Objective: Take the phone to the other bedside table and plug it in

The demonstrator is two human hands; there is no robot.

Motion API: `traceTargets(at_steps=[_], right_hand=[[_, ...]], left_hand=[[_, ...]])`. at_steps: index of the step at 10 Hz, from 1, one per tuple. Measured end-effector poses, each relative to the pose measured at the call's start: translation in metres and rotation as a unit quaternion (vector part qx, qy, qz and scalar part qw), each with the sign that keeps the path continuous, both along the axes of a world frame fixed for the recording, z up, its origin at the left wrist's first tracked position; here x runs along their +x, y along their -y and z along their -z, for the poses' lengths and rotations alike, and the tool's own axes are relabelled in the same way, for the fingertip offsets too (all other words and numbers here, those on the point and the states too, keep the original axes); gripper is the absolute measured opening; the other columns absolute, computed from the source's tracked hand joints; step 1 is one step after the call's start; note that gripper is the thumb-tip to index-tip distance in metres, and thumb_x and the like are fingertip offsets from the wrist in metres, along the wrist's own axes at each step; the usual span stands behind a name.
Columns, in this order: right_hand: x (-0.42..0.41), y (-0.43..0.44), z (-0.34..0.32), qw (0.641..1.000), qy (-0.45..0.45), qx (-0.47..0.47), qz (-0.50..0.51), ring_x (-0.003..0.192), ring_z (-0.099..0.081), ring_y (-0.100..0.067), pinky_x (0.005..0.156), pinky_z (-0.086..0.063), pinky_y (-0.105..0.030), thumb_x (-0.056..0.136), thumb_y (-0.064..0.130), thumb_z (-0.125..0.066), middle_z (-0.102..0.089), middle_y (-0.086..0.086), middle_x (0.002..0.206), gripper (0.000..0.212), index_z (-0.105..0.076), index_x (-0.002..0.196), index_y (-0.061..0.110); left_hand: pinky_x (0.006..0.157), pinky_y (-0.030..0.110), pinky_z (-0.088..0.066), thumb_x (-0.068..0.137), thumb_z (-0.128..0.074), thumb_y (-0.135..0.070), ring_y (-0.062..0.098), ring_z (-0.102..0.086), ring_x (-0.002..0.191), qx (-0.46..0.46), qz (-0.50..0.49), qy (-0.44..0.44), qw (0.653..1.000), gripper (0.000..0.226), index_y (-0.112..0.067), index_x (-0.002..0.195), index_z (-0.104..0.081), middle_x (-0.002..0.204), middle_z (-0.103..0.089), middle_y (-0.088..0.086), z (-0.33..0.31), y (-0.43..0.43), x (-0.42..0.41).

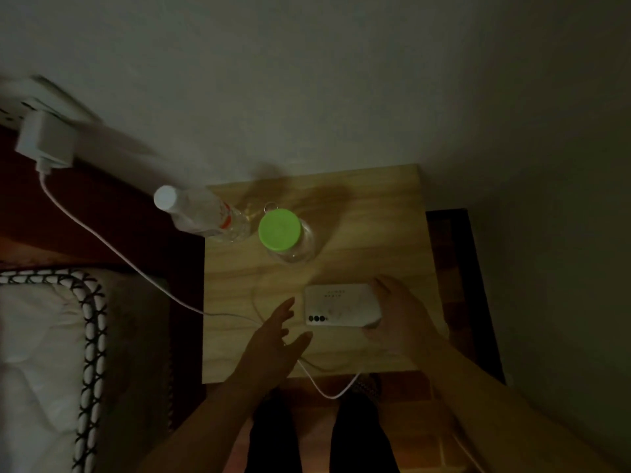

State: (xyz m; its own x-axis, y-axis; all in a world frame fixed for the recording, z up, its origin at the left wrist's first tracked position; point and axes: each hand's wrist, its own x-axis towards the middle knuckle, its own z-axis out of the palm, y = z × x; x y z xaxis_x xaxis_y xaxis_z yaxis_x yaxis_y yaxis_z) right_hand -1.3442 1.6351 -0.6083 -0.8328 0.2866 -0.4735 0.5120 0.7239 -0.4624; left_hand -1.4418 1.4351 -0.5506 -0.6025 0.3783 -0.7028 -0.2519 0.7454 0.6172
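A white phone [339, 304] lies face down on the wooden bedside table [375, 206], its camera lenses at the near left corner. My right hand [401, 317] is shut around the phone's right end. My left hand [273, 339] hovers open just left of the phone, fingers spread, over the white charging cable [112, 245]. The cable runs from a white charger [46, 141] plugged into a wall socket at the upper left, crosses the table and loops off its front edge. The cable's plug end is hidden.
A clear bottle with a white cap [201, 213] and a jar with a green lid [280, 229] stand at the back of the table. The bed with a white quilt [41, 353] is on the left. My legs [321, 435] stand in front of the table.
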Motion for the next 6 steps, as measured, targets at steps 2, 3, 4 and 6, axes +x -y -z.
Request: traceTargets(at_steps=[2,3,4,6], right_hand=[[0.001,-0.002,0.008,0.999,0.035,-0.004,0.009,0.137,-0.019,-0.021,0.109,-0.023,-0.032,0.075,0.040,-0.072,-0.019,-0.006,0.153,0.092,-0.018,0.144,0.012],[0.004,-0.001,0.012,0.999,0.030,-0.003,0.013,0.137,-0.019,-0.021,0.109,-0.023,-0.033,0.075,0.039,-0.072,-0.019,-0.006,0.152,0.092,-0.018,0.145,0.013],[0.006,0.000,0.013,0.999,0.034,0.006,0.015,0.137,-0.019,-0.021,0.110,-0.021,-0.033,0.077,0.038,-0.070,-0.020,-0.004,0.152,0.088,-0.020,0.144,0.015],[0.011,-0.002,0.003,1.000,0.017,-0.014,0.005,0.139,-0.016,-0.020,0.109,-0.021,-0.034,0.079,0.040,-0.066,-0.017,-0.003,0.155,0.086,-0.016,0.145,0.018]], left_hand=[[0.084,0.027,-0.044,0.082,-0.066,-0.029,0.011,-0.047,0.111,-0.003,0.024,-0.042,0.999,0.065,-0.031,0.138,-0.034,0.137,-0.047,-0.001,-0.004,0.002,0.001],[0.084,0.027,-0.043,0.081,-0.066,-0.030,0.010,-0.047,0.111,0.004,0.027,-0.060,0.998,0.063,-0.033,0.137,-0.036,0.135,-0.048,-0.004,-0.008,0.001,0.001],[0.084,0.027,-0.043,0.081,-0.066,-0.030,0.010,-0.048,0.110,0.005,0.035,-0.082,0.996,0.062,-0.032,0.136,-0.037,0.135,-0.050,-0.004,-0.012,0.000,0.001],[0.089,0.029,-0.044,0.082,-0.065,-0.032,0.010,-0.047,0.112,0.006,0.059,-0.101,0.993,0.061,-0.030,0.137,-0.037,0.137,-0.048,-0.003,-0.028,0.001,0.004]])
